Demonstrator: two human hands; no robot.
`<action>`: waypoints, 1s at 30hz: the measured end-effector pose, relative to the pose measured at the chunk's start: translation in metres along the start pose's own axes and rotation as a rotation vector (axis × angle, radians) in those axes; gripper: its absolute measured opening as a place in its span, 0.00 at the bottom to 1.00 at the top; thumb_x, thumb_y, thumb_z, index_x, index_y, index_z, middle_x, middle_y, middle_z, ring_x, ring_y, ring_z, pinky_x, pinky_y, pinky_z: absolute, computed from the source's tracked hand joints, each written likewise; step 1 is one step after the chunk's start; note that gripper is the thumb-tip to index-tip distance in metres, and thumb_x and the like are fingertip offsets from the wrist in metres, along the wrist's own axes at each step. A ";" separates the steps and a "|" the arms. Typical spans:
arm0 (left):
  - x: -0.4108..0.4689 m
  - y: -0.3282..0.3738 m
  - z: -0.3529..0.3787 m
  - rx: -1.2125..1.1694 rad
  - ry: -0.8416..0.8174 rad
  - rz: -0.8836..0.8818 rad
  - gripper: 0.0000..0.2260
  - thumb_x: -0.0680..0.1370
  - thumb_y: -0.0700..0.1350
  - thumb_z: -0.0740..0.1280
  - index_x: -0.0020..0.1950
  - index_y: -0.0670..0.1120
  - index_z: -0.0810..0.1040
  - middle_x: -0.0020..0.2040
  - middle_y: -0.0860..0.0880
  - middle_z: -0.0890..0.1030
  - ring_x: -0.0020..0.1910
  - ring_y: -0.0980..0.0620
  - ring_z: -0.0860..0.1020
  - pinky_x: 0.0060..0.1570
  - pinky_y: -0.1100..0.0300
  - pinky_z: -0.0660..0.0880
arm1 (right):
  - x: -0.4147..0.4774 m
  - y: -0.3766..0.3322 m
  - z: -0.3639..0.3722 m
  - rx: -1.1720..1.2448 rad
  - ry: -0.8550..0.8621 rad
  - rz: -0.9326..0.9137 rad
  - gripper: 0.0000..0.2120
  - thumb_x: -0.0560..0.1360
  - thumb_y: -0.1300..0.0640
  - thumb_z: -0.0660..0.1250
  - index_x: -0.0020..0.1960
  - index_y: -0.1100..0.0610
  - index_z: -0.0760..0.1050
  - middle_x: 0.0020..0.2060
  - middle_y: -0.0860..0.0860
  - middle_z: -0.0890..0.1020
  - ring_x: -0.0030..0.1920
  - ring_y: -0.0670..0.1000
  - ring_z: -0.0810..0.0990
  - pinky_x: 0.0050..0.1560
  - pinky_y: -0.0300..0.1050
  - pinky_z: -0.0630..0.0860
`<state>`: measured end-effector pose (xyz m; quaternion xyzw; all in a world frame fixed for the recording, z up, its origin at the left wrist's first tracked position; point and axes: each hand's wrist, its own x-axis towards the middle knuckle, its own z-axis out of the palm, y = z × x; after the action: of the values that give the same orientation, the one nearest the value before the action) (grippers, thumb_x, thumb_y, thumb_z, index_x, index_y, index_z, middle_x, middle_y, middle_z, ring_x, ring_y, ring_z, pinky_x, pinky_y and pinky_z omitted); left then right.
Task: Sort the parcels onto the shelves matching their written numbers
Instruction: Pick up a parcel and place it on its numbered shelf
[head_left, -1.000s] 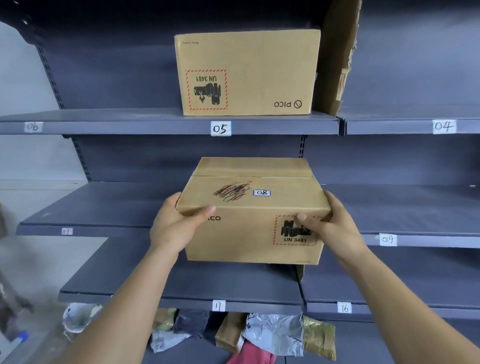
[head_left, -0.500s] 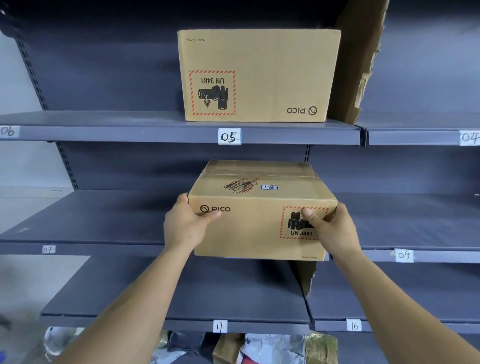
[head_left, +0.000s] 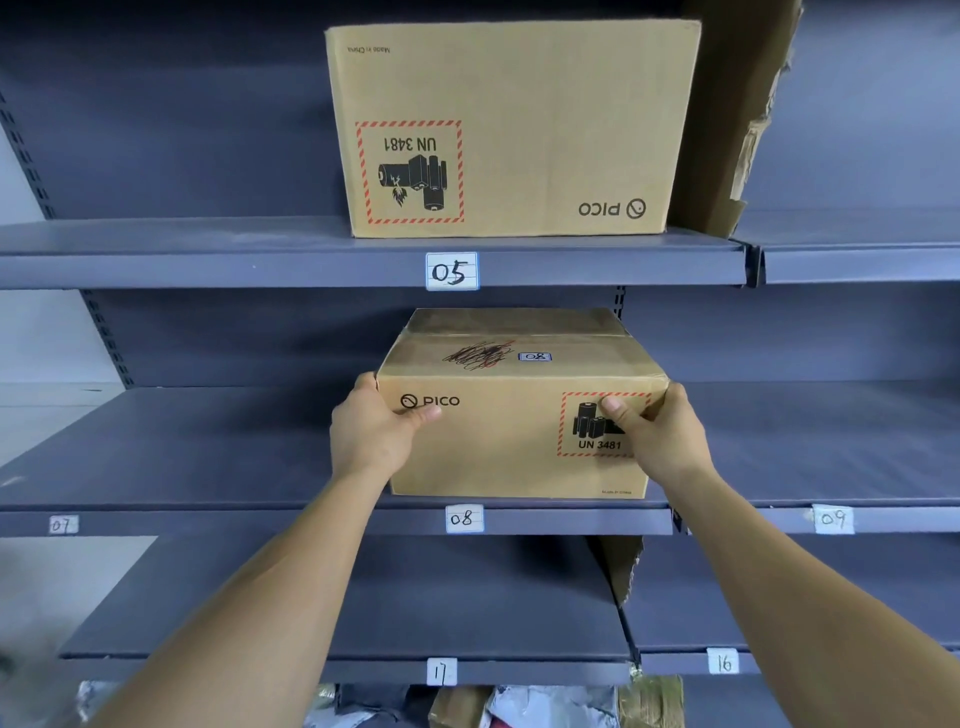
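— Box (head_left: 519, 447) position, as we see it?
— On the shelf (head_left: 208, 447) tagged 08, base at its front edge. Our left hand (head_left: 371, 436) and right hand (head_left: 660, 441) each grip a near top corner, thumbs on the front face.
— Around it?
— We see a second box (head_left: 509, 130) above on shelf 05 (head_left: 208, 244), torn cardboard (head_left: 727, 104) standing just right of it, and crumpled bags (head_left: 545, 706) under shelf 17 (head_left: 415, 597).

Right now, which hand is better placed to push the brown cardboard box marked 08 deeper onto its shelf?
Left, narrowly. The left hand grips the brown cardboard box mid-height at its front left edge, thumb flat on the face; the right hand hooks the upper right corner.
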<state>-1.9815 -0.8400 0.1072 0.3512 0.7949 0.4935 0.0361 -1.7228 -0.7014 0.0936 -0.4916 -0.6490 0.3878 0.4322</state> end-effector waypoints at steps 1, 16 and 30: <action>0.003 0.000 0.002 0.002 0.001 -0.003 0.24 0.67 0.54 0.80 0.54 0.45 0.74 0.48 0.50 0.81 0.47 0.47 0.79 0.43 0.55 0.74 | 0.003 -0.001 0.001 -0.002 0.000 0.002 0.20 0.76 0.45 0.72 0.57 0.55 0.67 0.47 0.46 0.77 0.47 0.49 0.77 0.39 0.44 0.71; 0.031 0.002 0.019 0.001 -0.008 -0.025 0.28 0.68 0.55 0.80 0.59 0.42 0.73 0.55 0.44 0.82 0.53 0.42 0.80 0.48 0.51 0.78 | 0.034 -0.003 0.013 -0.034 -0.018 0.074 0.24 0.75 0.43 0.73 0.60 0.54 0.66 0.49 0.47 0.79 0.51 0.53 0.79 0.50 0.52 0.77; -0.001 -0.018 0.031 0.024 -0.195 -0.146 0.24 0.76 0.53 0.72 0.66 0.43 0.69 0.62 0.45 0.79 0.61 0.42 0.77 0.50 0.56 0.72 | -0.017 0.018 0.013 -0.338 -0.149 0.209 0.17 0.82 0.45 0.60 0.63 0.56 0.72 0.51 0.51 0.79 0.49 0.54 0.77 0.49 0.47 0.72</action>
<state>-1.9781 -0.8222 0.0764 0.3392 0.8168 0.4437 0.1447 -1.7271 -0.7154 0.0692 -0.5918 -0.6805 0.3513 0.2516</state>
